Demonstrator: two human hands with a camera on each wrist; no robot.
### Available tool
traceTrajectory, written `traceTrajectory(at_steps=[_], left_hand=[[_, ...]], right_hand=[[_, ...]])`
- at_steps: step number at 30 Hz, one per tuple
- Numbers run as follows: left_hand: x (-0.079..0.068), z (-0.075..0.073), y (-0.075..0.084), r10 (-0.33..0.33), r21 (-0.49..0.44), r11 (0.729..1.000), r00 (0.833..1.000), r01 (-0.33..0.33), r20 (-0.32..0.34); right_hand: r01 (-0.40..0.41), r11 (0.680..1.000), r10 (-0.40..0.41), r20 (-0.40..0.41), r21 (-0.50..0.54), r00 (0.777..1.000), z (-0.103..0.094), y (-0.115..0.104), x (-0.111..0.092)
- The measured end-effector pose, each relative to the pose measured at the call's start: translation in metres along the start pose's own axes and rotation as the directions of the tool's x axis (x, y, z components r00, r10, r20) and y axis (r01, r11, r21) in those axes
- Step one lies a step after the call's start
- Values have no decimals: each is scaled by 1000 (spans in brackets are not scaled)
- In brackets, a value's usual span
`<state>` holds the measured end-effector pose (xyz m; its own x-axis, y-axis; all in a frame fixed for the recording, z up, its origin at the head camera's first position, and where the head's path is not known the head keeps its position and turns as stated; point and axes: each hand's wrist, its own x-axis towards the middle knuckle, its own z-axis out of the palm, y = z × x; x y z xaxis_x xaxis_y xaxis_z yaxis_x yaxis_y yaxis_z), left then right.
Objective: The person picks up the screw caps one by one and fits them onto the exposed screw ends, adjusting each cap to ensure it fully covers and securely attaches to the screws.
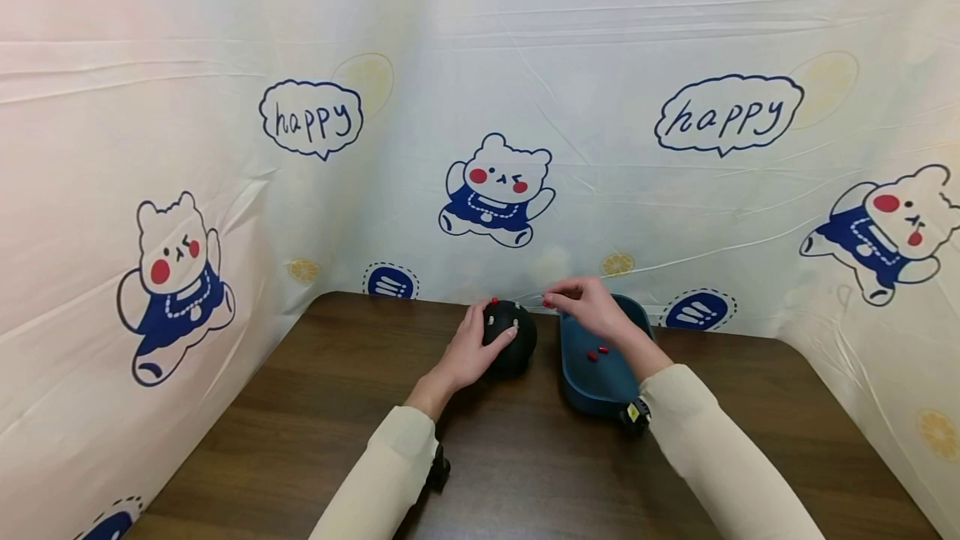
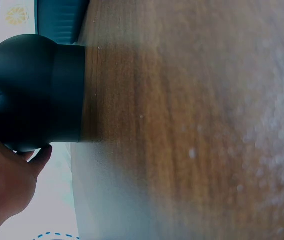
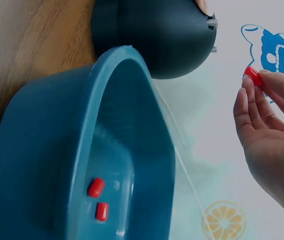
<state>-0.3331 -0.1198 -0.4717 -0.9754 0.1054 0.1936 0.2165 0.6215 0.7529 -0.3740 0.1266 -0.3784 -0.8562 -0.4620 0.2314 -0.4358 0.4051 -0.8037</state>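
A black ball-shaped piece on a short round base stands on the table. My left hand grips its side, fingers behind and thumb across the front. Metal screw posts stick up from its rounded top, and a small red cap sits at its far edge. Between thumb and fingertip my right hand pinches another red cap. That hand hovers over the far side of a blue bin. Two red caps lie on the bin's floor. My left fingertips are partly hidden behind the black piece.
The dark wooden table ends at a printed cloth that hangs behind it and along both sides. The blue bin stands just right of the black piece, with a narrow gap between them.
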Motion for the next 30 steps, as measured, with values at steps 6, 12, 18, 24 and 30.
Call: traceTrajectory(at_steps=[6,12,18,24,30], left_hand=[[-1,1,-2,-5,-1,1000,1000,5,2],[-1,-2,1,2,-12,1000,1000,-2,8],[-1,-3,1,26,9,1000,1000,-26,10],[-1,-2,0,36,18,999,999,-36,10],[-1,-3,1,37,21,999,999,-37,9]], right_hand=[[32,999,-32,-8,-32,999,7,-10,2],[74,996,-74,0,-54,997,13,-18,7],[116,992,-116,3,-45,993,19,-22,11],[117,992,-117,5,-51,993,26,-29,12],[130,986,-130,6,-101,991,36,-39,16]])
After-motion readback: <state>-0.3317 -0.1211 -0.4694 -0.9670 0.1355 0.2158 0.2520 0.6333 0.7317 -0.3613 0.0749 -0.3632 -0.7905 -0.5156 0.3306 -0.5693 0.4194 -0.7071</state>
